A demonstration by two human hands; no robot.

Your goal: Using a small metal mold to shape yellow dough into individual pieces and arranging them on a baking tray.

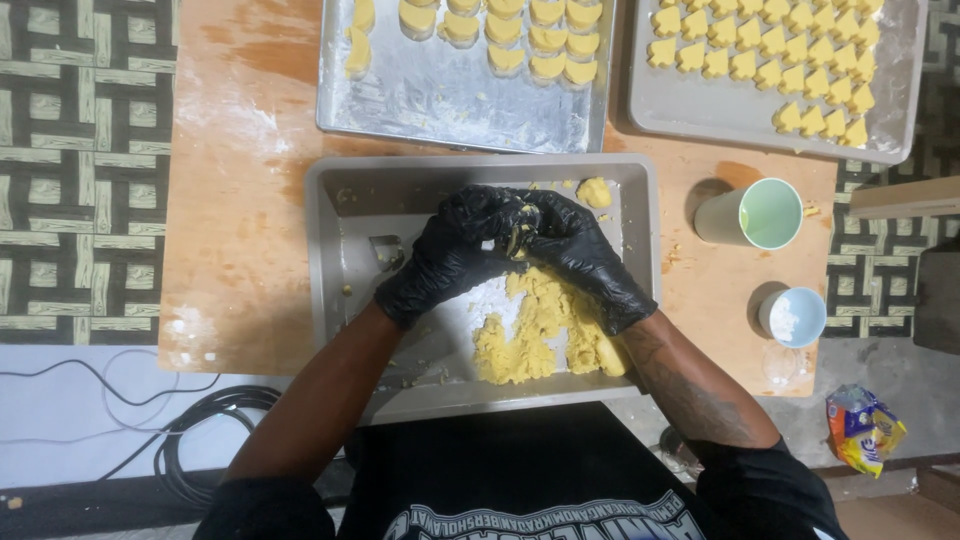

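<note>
Both hands in black gloves meet over the grey tray (pixel 640 200) on the wooden tabletop (pixel 240 250). The left hand (pixel 455 255) and right hand (pixel 580 255) are cupped together, grip pressed closed around a small piece of yellow dough (pixel 522 222), of which only a sliver shows between the fingers. The main dough mass (pixel 535 330) lies flattened and ragged on the tray floor just below the hands, with a loose lump (pixel 596 192) near the far wall and white flour dusted beside it. Judgement: the dough looks soft, light and crumbly, with torn edges, so it will likely deform under any pressure and break if pulled; best taken by scooping under a portion and cupping it, not pinching an edge. Gloves and flour should limit sticking. A small metal cutter (pixel 385 250) sits left of the hands. Two further trays (pixel 440 100) (pixel 720 110) hold shaped pieces; a green cup (pixel 765 213) and a small white cup (pixel 792 317) stand to the right.
</note>
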